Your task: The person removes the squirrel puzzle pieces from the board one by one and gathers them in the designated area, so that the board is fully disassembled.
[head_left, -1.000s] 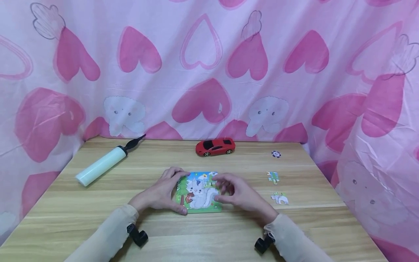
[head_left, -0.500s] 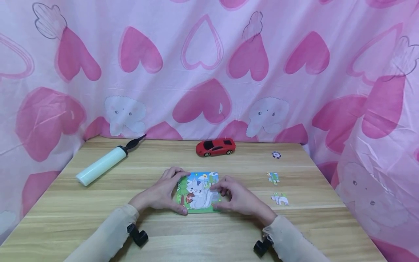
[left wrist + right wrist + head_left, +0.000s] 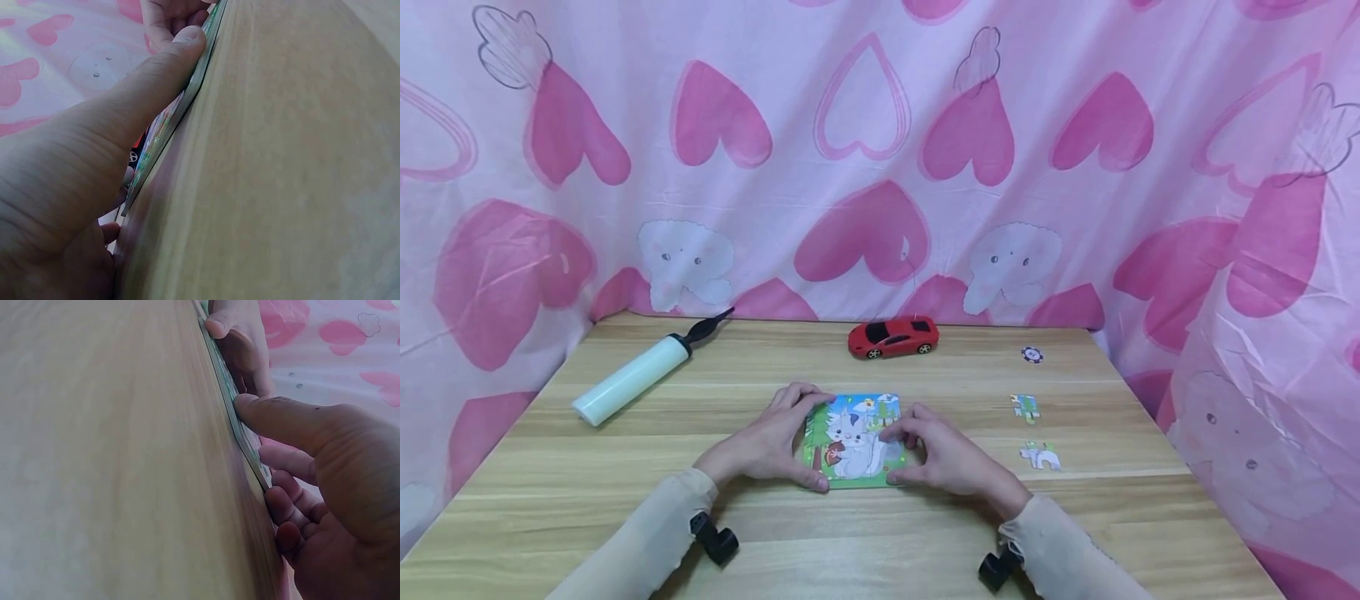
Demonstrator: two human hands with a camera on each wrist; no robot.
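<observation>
A small jigsaw puzzle [image 3: 853, 458] with a cartoon squirrel lies flat in the middle of the wooden table. My left hand [image 3: 775, 437] holds it from the left, thumb at the near edge and fingers at the far left corner. At the right side, my right hand [image 3: 947, 450] has its thumb on the near right part and its bent index finger on the picture. A grey patch shows between these two fingertips. The right wrist view has the other fingers curled beside the board's edge [image 3: 234, 422]. The left thumb [image 3: 156, 75] lies along the rim in the left wrist view.
Two loose puzzle pieces, one green and blue [image 3: 1026, 407] and one mostly white [image 3: 1041, 456], lie to the right. Behind them is a poker chip [image 3: 1032, 355]. A red toy car [image 3: 893, 337] stands at the back, and a pale hand pump [image 3: 636, 379] lies at the left.
My right hand has moved slightly left and down onto the puzzle's right part, its thumb now near the lower edge. The left hand and the puzzle have stayed in place.
</observation>
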